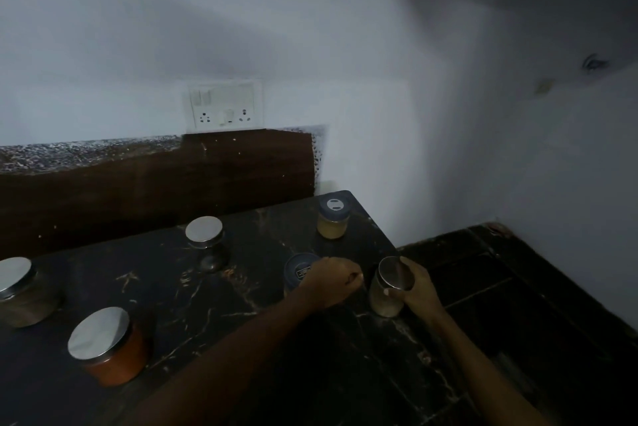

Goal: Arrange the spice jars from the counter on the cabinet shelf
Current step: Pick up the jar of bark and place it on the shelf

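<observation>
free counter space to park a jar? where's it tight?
The widest bare patch of counter lies mid-counter, bordered by the orange jar, the small steel-lidded jar and the left hand. A smaller gap sits between that small jar and the blue-lidded jar. The right edge is crowded: both hands, right hand gripping a pale jar.

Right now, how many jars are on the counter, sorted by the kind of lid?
Steel-lid jars: 4 (orange jar, brown jar, small dark jar, pale jar in the right hand)
Dark plastic-lid jars: 2 (yellowish jar, jar under the left hand)
Total: 6
</observation>
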A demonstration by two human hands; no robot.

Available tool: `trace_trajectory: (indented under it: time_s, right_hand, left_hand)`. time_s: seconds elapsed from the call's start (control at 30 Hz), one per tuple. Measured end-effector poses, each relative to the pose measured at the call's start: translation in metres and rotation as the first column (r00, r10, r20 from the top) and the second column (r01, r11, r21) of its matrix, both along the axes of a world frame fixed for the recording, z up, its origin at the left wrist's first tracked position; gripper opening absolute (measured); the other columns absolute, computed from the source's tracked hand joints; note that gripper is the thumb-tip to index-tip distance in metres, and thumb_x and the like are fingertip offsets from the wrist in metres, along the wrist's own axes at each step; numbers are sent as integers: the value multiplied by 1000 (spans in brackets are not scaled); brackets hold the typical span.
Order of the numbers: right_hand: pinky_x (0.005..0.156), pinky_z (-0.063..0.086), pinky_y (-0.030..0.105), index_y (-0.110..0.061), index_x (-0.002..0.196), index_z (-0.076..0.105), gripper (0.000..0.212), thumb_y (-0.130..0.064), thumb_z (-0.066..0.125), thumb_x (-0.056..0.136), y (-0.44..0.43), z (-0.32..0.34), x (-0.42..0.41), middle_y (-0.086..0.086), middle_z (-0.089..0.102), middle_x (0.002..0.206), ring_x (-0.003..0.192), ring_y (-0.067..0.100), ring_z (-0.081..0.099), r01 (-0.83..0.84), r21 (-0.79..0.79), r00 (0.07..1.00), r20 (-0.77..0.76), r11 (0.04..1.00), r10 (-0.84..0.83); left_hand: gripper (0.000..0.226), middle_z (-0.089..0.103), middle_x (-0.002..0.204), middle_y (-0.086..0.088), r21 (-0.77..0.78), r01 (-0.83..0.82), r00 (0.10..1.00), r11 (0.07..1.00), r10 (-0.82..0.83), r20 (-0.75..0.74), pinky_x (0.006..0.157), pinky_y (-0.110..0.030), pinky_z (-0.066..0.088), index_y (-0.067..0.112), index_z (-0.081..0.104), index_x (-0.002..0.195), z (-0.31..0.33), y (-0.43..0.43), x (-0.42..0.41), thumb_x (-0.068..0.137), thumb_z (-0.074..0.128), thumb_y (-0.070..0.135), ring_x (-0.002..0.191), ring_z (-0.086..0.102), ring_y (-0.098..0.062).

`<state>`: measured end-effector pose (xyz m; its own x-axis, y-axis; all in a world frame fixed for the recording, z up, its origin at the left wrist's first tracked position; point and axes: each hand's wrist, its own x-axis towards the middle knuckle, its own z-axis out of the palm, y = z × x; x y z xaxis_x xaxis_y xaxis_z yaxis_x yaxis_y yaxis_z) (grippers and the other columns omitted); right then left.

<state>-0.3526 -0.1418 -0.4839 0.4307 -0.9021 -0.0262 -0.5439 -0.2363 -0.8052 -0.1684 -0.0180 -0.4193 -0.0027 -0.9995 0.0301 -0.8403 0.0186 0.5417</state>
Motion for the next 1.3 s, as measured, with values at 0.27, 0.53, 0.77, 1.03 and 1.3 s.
trace_trajectory:
  time_s: [0.27,0.53,0.77,1.03,1.3]
  right_hand:
    - [88,42,25,-10,119,57,58,-15,82,67,13,28,15,6,56,118,109,22,53,80,-77,994,82,994,-73]
    - [79,51,28,-9,115,63,43,-20,76,75,62,162,62,0,59,110,98,16,56,-64,-196,962,249,978,113]
    - [71,52,16,-17,104,66,26,-8,69,79,122,221,100,4,66,101,91,10,62,-295,-236,861,354,926,364]
    - [81,52,19,-43,106,64,33,-49,65,73,182,244,135,-13,63,114,103,3,60,-536,-184,764,310,824,566]
    - [85,54,26,-60,138,4,121,-16,86,60,223,230,134,-25,48,131,117,9,56,-861,-47,481,249,507,840]
  left_hand:
    - [28,61,118,0,-183,-44,998,982,53,40,89,-20,37,21,58,119,6,20,20,94,50,27,106,54,-9]
    - [116,-17,156,12,-374,63,980,925,14,199,112,-29,9,35,-15,145,53,68,44,70,72,48,141,-7,-3]
    - [122,-22,156,7,-521,79,973,850,48,225,114,-39,22,29,-12,147,107,130,64,66,76,50,146,-6,-15]
    - [123,-9,156,15,-526,-6,999,850,31,40,110,-32,32,32,-6,150,137,212,86,62,77,53,143,4,-2]
    - [128,3,152,24,-480,-206,950,853,58,-305,98,-18,45,42,2,148,145,281,111,54,88,40,139,22,-1]
